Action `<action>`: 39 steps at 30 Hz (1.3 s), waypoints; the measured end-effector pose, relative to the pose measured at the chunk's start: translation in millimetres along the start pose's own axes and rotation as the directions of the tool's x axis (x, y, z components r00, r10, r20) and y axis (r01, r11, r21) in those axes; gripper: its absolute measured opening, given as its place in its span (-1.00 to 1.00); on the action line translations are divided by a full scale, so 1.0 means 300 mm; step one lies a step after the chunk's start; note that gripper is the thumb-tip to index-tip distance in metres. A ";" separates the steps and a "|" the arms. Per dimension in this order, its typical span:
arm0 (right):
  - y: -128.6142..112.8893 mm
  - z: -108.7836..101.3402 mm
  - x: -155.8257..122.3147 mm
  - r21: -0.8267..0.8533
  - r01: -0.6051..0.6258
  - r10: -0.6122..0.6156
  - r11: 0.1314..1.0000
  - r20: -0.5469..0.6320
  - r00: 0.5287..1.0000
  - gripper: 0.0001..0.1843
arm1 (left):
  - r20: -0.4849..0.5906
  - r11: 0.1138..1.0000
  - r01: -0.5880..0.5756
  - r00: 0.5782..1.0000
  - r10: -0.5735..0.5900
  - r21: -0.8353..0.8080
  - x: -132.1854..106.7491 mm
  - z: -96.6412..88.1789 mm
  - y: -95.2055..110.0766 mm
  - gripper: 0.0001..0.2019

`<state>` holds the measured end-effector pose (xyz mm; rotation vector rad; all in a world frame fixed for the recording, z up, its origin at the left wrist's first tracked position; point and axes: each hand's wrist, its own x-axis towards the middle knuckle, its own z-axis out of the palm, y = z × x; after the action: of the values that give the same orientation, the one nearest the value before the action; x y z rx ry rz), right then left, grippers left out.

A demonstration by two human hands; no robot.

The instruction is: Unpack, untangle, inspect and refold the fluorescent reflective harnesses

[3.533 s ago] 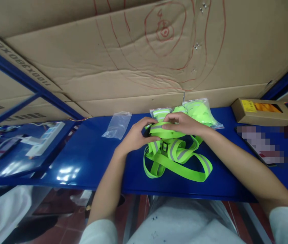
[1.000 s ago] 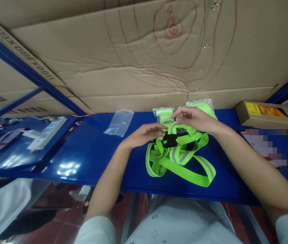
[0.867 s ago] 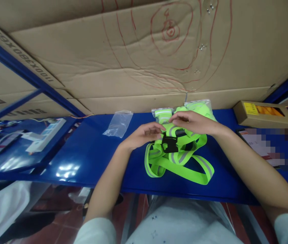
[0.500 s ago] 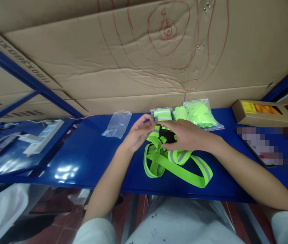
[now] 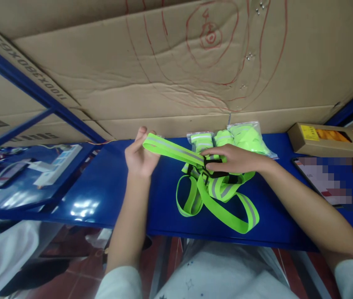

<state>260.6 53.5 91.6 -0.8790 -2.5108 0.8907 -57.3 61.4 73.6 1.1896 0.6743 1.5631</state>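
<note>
My left hand (image 5: pixel 141 155) is closed on the looped end of a neon-green reflective strap (image 5: pixel 176 150) with a grey stripe. That length is drawn out flat toward my right hand (image 5: pixel 237 158). My right hand's fingers are closed around the strap's other end, where a black buckle (image 5: pixel 211 159) partly shows under them. More of the same webbing (image 5: pixel 226 214) lies in loose loops on the blue table beneath, with small black fittings among it. My left fingertips are partly hidden by the strap.
Behind my right hand stand clear bags of folded green straps (image 5: pixel 247 139). A brown box (image 5: pixel 319 139) and a phone-like slab (image 5: pixel 316 180) lie to the right. Cardboard (image 5: pixel 176 95) walls the back of the blue table (image 5: pixel 101 187); a white power strip (image 5: pixel 58 166) is at left.
My left hand has moved left, pulling a strap length out of the bundle into a taut band. My right hand stays near the buckle. The flat clear bag is now mostly hidden behind my left hand.
</note>
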 end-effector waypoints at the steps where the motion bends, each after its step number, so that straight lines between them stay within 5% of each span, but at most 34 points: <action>1: 0.002 -0.012 -0.002 0.019 0.002 -0.001 1.000 -0.014 1.000 -0.45 | -0.006 1.000 0.018 1.000 -0.018 -0.025 0.002 -0.001 0.000 -0.76; 6: 0.006 -0.050 -0.010 0.331 -0.106 0.124 0.938 -0.034 0.992 -0.44 | 0.044 0.994 0.098 0.994 -0.096 -0.050 0.007 0.011 -0.016 -0.78; 11: 0.019 -0.057 -0.015 0.714 -0.194 0.263 0.673 0.013 0.965 -0.51 | 0.022 0.993 0.111 0.993 -0.112 0.032 -0.002 0.046 -0.056 -0.77; 16: 0.010 -0.069 -0.022 0.845 -0.194 0.314 0.499 0.032 0.949 -0.52 | 0.006 0.968 0.113 0.993 -0.118 0.225 -0.009 0.082 -0.130 -0.69; 20: -0.013 -0.067 -0.014 0.905 -0.155 0.352 0.397 0.006 0.936 -0.61 | -0.008 0.844 -0.097 0.993 0.119 0.527 -0.042 0.132 -0.170 -0.73; 23: -0.021 -0.050 -0.002 0.932 -0.103 0.382 0.348 -0.041 0.923 -0.75 | 0.201 0.636 -0.371 0.924 0.325 0.676 -0.107 0.201 -0.172 -0.85; 25: -0.025 -0.036 0.005 0.934 -0.082 0.392 0.349 -0.066 0.918 -0.77 | 0.315 0.563 -0.488 0.869 0.381 0.667 -0.158 0.248 -0.165 -0.82; 29: -0.045 -0.020 0.006 0.914 -0.088 0.398 0.395 -0.084 0.913 -0.77 | 0.328 0.464 -0.551 0.815 0.477 0.694 -0.199 0.283 -0.148 -0.89; 31: -0.062 -0.016 0.000 0.873 -0.121 0.375 0.472 -0.075 0.924 -0.72 | 0.372 0.408 -0.568 0.803 0.466 0.715 -0.181 0.268 -0.136 -0.58; 34: -0.086 -0.006 -0.008 0.739 -0.151 0.333 0.657 -0.104 0.937 -0.69 | 0.510 0.520 -0.566 0.819 0.263 0.640 -0.142 0.236 -0.119 -0.29; 39: -0.102 0.022 -0.011 0.441 -0.247 0.377 0.863 -0.238 0.895 -0.64 | 0.540 0.672 -0.444 0.838 0.079 0.592 -0.133 0.221 -0.126 -0.45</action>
<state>246.3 29.6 106.5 -1.1993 -1.8428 1.2032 18.5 27.5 50.4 2.2661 0.8087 1.1589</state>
